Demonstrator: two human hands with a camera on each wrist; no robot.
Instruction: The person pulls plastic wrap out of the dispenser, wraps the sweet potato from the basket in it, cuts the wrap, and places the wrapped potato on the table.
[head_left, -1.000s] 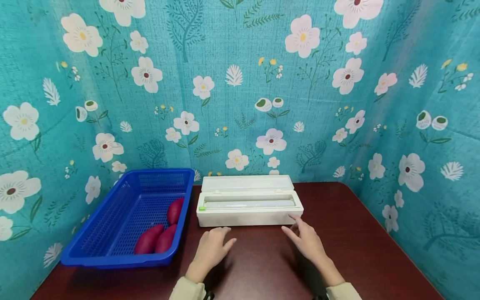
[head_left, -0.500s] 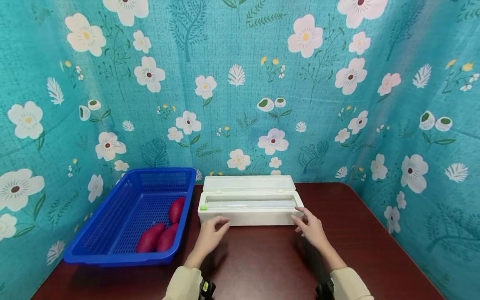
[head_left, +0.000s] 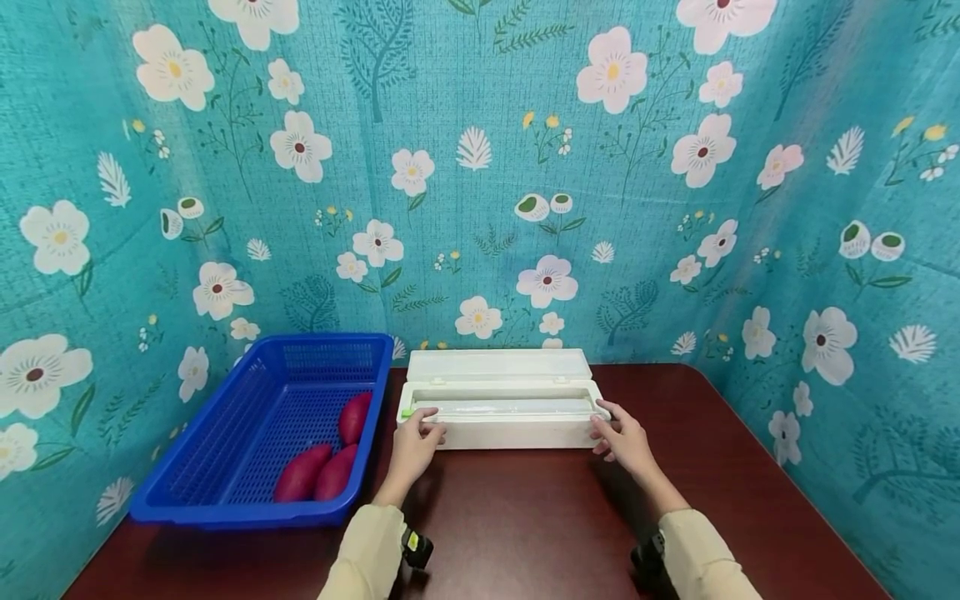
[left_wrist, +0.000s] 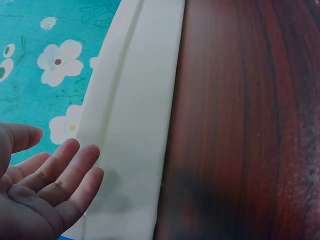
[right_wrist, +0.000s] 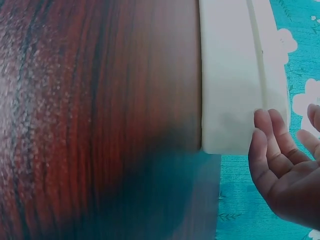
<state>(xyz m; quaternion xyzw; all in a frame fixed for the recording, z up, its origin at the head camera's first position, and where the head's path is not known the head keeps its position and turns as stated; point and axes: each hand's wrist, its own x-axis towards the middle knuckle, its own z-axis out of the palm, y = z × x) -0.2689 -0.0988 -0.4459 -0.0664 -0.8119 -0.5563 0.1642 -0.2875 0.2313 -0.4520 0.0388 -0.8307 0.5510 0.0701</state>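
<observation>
step: prob setting left hand [head_left: 414, 446] & right hand [head_left: 626, 443] at ends of white box [head_left: 517, 433]
next move: seems to call for matched fingertip hold each end, box kept square
box spot: ctr of frame, below mid-height, on table [head_left: 510, 517]; lid [head_left: 498, 363] folded back twd top
long axis: L–R, approx parallel to bottom edge; roll [head_left: 517, 407] inside lies same way, green tab [head_left: 407, 413] at L end
left fingers: loosely bent, nothing grasped, contact unclear
right fingers: likewise loose, contact unclear
</observation>
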